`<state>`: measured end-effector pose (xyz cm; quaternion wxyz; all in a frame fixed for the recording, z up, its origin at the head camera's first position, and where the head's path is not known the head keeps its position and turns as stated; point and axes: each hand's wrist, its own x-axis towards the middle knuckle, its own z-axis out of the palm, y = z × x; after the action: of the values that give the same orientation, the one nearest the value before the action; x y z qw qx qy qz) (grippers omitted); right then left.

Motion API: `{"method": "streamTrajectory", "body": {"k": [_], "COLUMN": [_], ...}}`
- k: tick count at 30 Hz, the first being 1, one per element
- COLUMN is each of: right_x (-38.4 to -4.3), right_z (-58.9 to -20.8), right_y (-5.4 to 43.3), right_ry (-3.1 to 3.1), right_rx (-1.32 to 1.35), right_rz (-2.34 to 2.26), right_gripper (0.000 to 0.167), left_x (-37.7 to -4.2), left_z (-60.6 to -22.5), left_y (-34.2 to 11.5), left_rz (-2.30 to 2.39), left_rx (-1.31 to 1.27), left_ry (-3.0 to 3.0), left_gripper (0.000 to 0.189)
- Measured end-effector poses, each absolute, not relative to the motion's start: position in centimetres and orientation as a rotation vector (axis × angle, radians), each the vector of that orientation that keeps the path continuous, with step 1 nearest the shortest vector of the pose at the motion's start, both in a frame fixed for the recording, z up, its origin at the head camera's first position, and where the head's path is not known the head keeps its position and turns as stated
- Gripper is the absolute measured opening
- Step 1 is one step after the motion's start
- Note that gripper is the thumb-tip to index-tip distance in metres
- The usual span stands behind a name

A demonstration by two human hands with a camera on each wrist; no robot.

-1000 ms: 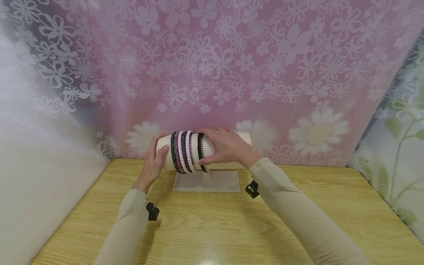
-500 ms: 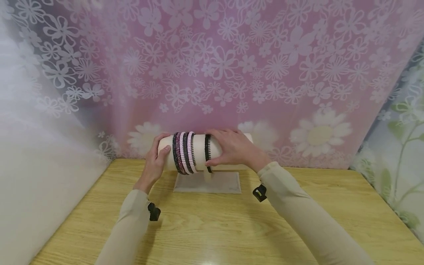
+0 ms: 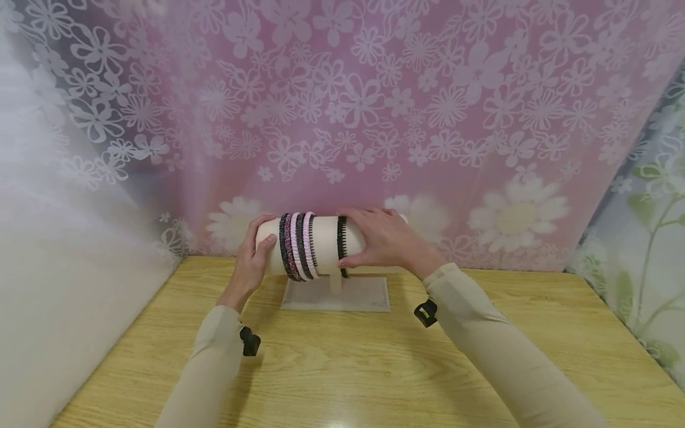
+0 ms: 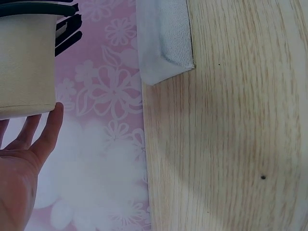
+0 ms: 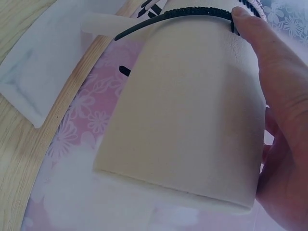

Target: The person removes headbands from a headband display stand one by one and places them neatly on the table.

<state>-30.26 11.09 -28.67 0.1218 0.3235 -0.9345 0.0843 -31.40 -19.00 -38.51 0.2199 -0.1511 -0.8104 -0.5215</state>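
A cream cylindrical headband stand [image 3: 326, 241] lies sideways on its short post. Its left end is held by my left hand [image 3: 251, 252], thumb in front and fingers behind. Several headbands [image 3: 297, 246], black glittery, dark pink and pale pink, sit bunched near that end. Apart from them, around the middle, is a black toothed headband [image 3: 342, 241]. My right hand [image 3: 385, 241] holds this one, thumb at its front and fingers reaching over the top. In the right wrist view, the thumb [image 5: 245, 21] presses the textured black band against the cylinder; the other fingers are mostly hidden behind it.
The stand's flat pale base [image 3: 364, 295] rests on a wood-grain table [image 3: 342, 356]. Close behind hangs a pink flowered curtain [image 3: 342, 119]. A white wall [image 3: 64, 267] borders the left side, and a leaf-patterned sheet [image 3: 637, 285] the right.
My right hand has slid the black toothed headband rightward along the cylinder, widening its gap from the bunched headbands. My left hand keeps its grip on the left end.
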Motion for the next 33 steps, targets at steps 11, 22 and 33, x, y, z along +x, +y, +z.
{"method": "streamTrajectory", "body": {"k": [11,22,33], "right_x": [-30.2,-29.9,-29.8], "right_z": [-28.7,-28.4,-28.6], "right_y": [11.5,12.0,12.3], "right_ry": [-2.726,-2.776,-2.748], "right_rx": [0.932,0.901,0.909], "right_rz": [0.228,0.25,0.234], "right_gripper": [0.101,0.104,0.103], "left_x": [-31.5,-30.2,-28.7], "left_z": [-38.5,-37.0,-35.7], "left_y": [-18.8,-18.4,-18.0], "left_rz": [-1.453,-1.451,-1.496], "left_rx": [-0.416,-0.417,-0.408], "left_ry": [-2.233,-2.243,-2.261], "left_gripper": [0.045,0.046,0.047]}}
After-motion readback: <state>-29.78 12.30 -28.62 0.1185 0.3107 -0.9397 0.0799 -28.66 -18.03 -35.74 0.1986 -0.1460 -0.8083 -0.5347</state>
